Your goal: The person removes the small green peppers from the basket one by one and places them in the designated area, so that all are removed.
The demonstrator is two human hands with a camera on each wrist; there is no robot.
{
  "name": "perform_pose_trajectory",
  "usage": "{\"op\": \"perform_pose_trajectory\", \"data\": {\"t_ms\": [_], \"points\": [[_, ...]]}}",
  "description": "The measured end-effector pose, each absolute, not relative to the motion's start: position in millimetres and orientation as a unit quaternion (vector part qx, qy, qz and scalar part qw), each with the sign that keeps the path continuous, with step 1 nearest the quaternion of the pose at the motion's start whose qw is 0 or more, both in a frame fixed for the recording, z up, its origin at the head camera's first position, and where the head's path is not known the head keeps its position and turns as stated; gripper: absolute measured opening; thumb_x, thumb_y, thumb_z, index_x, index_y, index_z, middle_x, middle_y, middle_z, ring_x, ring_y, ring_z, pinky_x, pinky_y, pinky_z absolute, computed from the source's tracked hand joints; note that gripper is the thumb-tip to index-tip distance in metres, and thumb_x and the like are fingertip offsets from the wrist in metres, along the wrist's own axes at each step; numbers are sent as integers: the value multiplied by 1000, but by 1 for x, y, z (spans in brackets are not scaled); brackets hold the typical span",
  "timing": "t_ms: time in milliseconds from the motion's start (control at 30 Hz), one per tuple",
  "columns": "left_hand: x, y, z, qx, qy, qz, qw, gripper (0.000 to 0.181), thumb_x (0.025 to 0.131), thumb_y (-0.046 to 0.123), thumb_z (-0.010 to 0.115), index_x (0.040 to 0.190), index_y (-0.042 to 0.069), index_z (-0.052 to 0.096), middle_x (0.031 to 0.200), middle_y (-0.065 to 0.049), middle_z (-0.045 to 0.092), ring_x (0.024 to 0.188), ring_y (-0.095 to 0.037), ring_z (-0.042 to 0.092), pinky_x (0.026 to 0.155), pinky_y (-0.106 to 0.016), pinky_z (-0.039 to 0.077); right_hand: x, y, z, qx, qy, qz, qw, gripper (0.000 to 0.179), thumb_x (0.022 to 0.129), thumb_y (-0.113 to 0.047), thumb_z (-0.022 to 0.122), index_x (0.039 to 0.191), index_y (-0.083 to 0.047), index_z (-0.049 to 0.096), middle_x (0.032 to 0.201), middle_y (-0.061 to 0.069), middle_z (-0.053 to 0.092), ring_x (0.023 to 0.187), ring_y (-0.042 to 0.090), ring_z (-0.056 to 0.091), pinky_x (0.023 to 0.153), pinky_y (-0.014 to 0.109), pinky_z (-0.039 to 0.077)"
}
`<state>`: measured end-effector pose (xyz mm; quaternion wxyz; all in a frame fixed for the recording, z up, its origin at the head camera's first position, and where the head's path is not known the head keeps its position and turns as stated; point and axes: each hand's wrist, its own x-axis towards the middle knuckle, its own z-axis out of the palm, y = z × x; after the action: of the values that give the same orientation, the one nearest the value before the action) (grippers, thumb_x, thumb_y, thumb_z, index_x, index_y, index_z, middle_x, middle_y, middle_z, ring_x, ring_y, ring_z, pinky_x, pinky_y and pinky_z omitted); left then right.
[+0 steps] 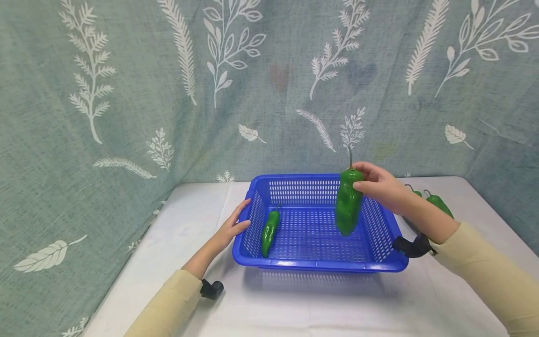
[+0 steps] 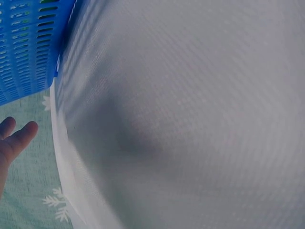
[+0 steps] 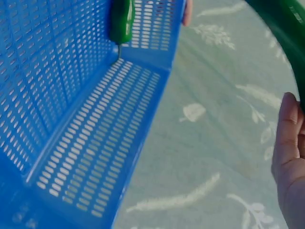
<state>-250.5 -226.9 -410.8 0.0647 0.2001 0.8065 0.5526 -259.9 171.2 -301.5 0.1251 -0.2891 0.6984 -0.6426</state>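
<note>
A large green pepper (image 1: 348,206) hangs upright, stem up, above the right part of a blue plastic basket (image 1: 320,267). My right hand (image 1: 385,189) pinches it near its top, thumb in front; the right wrist view shows only part of this hand (image 3: 289,167) and the pepper (image 3: 283,28). Inside the basket, a slimmer green pepper (image 1: 270,231) lies along the left side. My left hand (image 1: 227,230) is at the basket's left rim with fingers extended. In the left wrist view, just a thumb and finger of that hand (image 2: 14,145) show, below the basket wall (image 2: 28,52).
To the right of the basket, partly hidden behind my right forearm, more green peppers (image 1: 439,203) lie on the white-covered table (image 1: 294,304). A grey-green curtain with white leaf prints (image 1: 286,84) hangs behind the table and along its sides.
</note>
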Motion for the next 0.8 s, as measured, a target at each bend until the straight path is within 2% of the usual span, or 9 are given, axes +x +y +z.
{"op": "perform_pose_trajectory", "data": {"t_ms": [267,467,800], "points": [[-247,-225,-405,201,804,556,71,62,92,11,40,147,7,12,150,-24,9,136,-42,16,107,-57,18,-247,205,-310,-212,725,-647,103,30,93,-10,48,122,-14,40,104,-10,57,92,4,58,80,18,47],[-247,-226,-405,200,808,550,69,62,92,11,39,147,5,11,150,-25,10,135,-43,17,106,-57,19,-244,234,-321,-243,660,-706,88,30,95,-1,40,117,-18,49,105,-5,59,92,7,60,78,19,48],[-246,-225,-404,202,808,549,71,62,92,10,39,146,5,11,150,-25,10,135,-43,18,106,-57,20,-230,286,-334,-217,703,-676,36,32,95,-1,38,118,-20,50,104,-7,58,90,4,60,74,15,48]]}}
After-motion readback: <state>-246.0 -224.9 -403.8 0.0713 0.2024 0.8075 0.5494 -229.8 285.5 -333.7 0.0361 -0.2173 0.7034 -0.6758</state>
